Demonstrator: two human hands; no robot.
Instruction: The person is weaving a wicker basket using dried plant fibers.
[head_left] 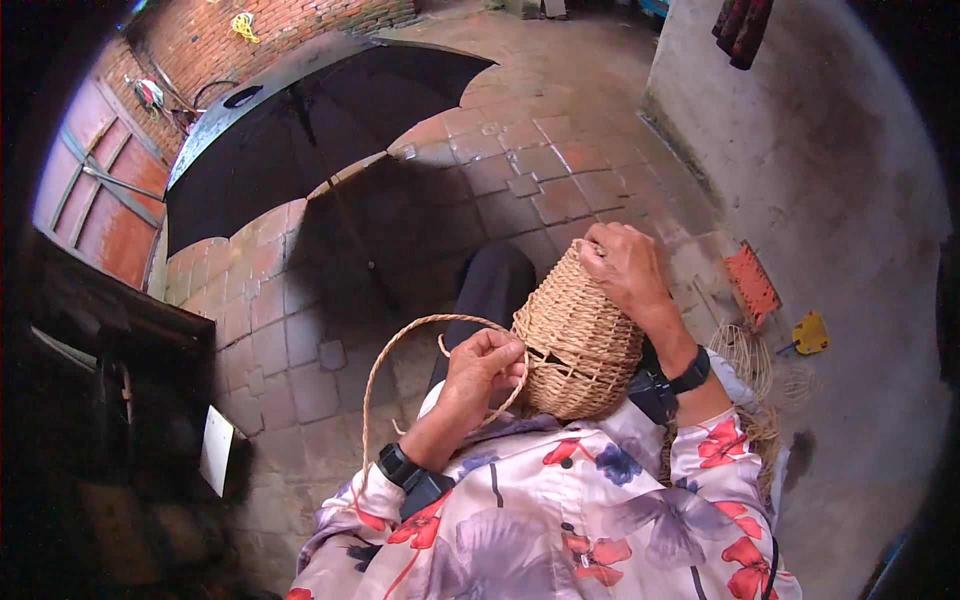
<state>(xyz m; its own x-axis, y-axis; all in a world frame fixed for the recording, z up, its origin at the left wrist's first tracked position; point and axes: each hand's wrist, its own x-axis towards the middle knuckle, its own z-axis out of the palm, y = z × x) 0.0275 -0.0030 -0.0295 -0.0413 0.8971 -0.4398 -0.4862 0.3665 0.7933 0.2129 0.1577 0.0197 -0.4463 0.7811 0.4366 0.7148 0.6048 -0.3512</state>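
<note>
A woven straw basket [575, 345] lies tilted across my lap, its narrower end pointing up and away. A dark slit shows in the weave on its near side. My right hand [630, 268] is closed over the far upper end, fingers curled on the edge. Beside the slit, my left hand [480, 368] pinches a twisted straw cord [366, 430] between thumb and fingers. That cord makes a wide loop to the left and hangs down past my left wrist. Whether the pinched part runs into the weave is hard to see.
A large black umbrella [270, 150] stands open on the brick paving ahead. To my right, near the grey wall [830, 150], are an orange perforated brick [752, 284], a yellow flat object [811, 333] and coiled strands [742, 360]. A white panel [215, 450] is at the left.
</note>
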